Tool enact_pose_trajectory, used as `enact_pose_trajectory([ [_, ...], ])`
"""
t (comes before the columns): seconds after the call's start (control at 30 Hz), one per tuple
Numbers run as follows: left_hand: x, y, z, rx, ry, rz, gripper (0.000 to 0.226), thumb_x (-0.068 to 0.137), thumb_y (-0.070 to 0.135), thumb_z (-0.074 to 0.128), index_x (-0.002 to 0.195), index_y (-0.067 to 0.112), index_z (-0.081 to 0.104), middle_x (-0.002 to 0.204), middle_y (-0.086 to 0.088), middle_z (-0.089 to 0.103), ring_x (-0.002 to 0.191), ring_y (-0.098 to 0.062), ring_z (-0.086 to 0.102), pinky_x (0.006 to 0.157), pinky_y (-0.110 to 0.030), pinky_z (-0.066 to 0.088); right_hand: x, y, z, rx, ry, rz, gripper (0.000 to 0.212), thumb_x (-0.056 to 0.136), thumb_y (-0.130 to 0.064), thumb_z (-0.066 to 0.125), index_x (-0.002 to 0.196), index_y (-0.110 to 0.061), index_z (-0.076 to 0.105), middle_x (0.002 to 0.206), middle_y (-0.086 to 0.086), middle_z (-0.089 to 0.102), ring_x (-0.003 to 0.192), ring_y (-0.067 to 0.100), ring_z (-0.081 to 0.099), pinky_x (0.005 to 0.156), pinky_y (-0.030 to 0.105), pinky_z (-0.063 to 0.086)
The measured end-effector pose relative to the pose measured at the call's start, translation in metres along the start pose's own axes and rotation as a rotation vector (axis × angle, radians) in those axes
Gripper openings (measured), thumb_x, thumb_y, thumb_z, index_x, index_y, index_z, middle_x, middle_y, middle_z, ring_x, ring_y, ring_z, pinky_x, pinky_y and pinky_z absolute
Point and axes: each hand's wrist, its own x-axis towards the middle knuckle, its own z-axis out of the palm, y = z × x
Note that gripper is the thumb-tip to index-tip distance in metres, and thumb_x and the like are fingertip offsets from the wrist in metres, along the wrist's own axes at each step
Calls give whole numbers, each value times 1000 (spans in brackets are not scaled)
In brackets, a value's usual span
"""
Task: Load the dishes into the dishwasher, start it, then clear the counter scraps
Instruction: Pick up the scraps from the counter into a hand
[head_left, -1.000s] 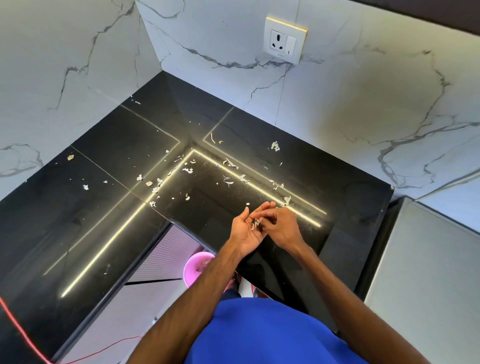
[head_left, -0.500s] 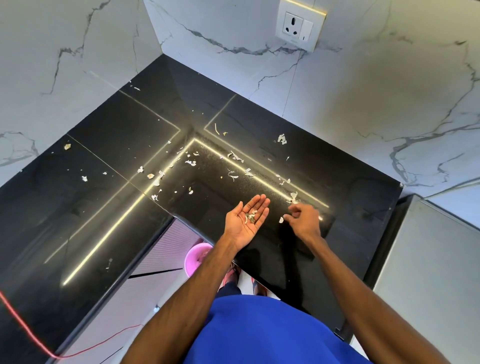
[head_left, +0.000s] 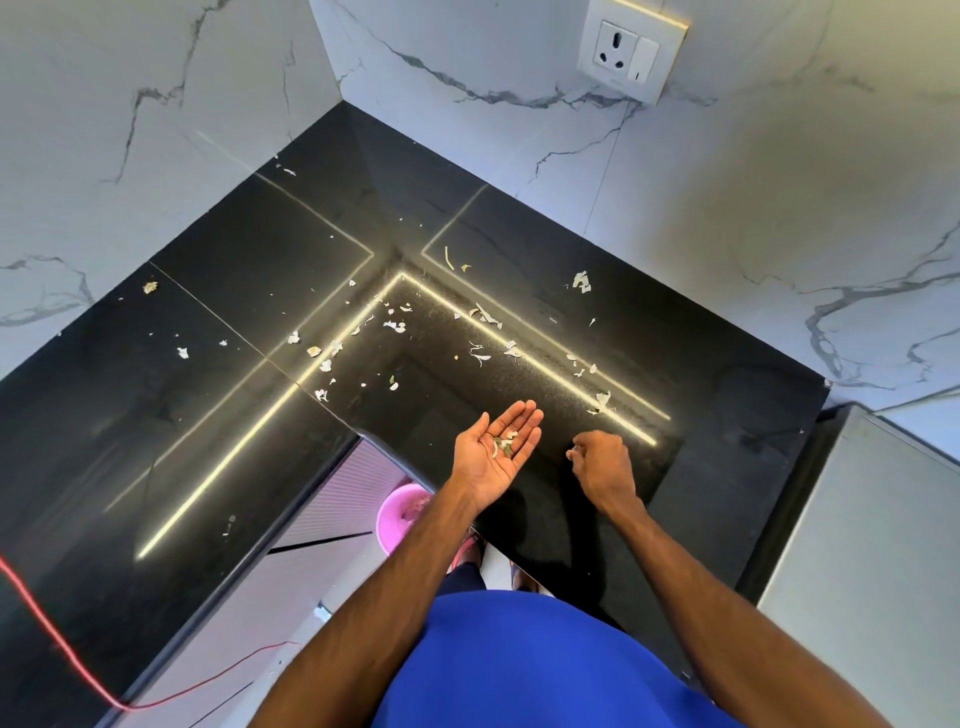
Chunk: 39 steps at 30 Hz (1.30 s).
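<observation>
Cupped palm-up with fingers straight, the left hand (head_left: 488, 460) carries a few small pale and green scraps (head_left: 503, 446) above the glossy black stone counter (head_left: 234, 415). Just beside it, the right hand (head_left: 602, 465) bunches its fingertips together; whether they pinch anything cannot be told. More pale peel flakes (head_left: 396, 326) lie scattered towards the counter's corner.

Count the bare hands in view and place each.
2. The left hand lies palm-up over the glossy black stone counter's front edge, holding pale vegetable scraps; the right hand sits just right of it, fingertips seemingly pinching one scrap.
</observation>
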Motion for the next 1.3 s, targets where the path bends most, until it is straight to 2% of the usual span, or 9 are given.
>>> enact_pose_trajectory([
  [0.07, 1, 0, 2, 7, 5, -1, 53, 107, 33, 28, 133, -3, 57, 139, -18, 58, 128, -32, 57, 113, -42, 40, 1, 1, -2, 88, 8, 42, 1, 82, -12, 72, 82, -13, 71, 68, -3, 69, 67, 16, 68, 69, 32, 58],
  [0.27, 7, -1, 4, 33, 48, 3, 54, 107, 34, 27, 136, -3, 54, 138, -19, 58, 128, -33, 57, 115, -42, 37, 4, -7, -15, 268, 18, 169, 18, 70, -7, 69, 84, -17, 68, 66, -4, 69, 66, 12, 67, 74, 33, 60],
  [0.43, 15, -1, 10, 60, 86, 30, 52, 107, 32, 29, 134, -3, 56, 135, -19, 61, 127, -33, 58, 112, -40, 41, -6, -45, -45, 437, 79, -133, 16, 81, -8, 74, 94, -17, 71, 76, -5, 70, 68, 8, 67, 64, 14, 55],
  [0.57, 24, 0, 25, 60, 29, 32, 50, 106, 32, 29, 127, 0, 61, 127, -18, 66, 118, -30, 63, 104, -39, 50, -12, -77, -50, 407, -2, -354, 22, 80, -7, 71, 97, -19, 75, 74, -6, 71, 66, 9, 67, 64, 20, 57],
  [0.67, 25, 5, 41, 11, -60, 31, 49, 106, 30, 27, 117, -1, 63, 117, -16, 70, 100, -29, 72, 80, -40, 61, -7, -82, -48, 372, 38, -359, 23, 82, -9, 70, 102, -21, 76, 77, -9, 73, 68, 5, 68, 67, 21, 57],
  [0.83, 23, 10, 59, -25, -125, -2, 46, 107, 29, 30, 107, 0, 66, 108, -14, 72, 99, -32, 69, 71, -42, 61, -3, -81, -60, 336, 100, -334, 19, 84, -13, 76, 102, -17, 79, 89, -6, 77, 74, 1, 70, 73, 13, 55],
  [0.97, 25, 12, 62, -53, -139, -11, 45, 107, 29, 32, 104, 1, 67, 109, -15, 70, 105, -31, 66, 81, -46, 60, -5, -81, -65, 297, 111, -371, 27, 86, -6, 68, 104, -22, 79, 93, -8, 77, 77, 4, 70, 77, 20, 58],
  [1.1, 25, 15, 63, -60, -116, 2, 40, 106, 27, 35, 102, 2, 66, 99, -13, 71, 107, -29, 65, 110, -43, 43, -12, -77, -72, 404, 213, -359, 20, 86, -6, 68, 95, -20, 80, 88, -12, 76, 77, 1, 70, 74, 16, 57],
  [1.3, 17, 23, 59, -107, -97, 14, 38, 106, 25, 37, 98, 2, 67, 99, -13, 72, 103, -30, 68, 103, -38, 48, -13, -36, -64, 397, 405, -168, 27, 87, -4, 64, 112, -10, 71, 111, 1, 71, 104, 14, 66, 90, 25, 54],
])
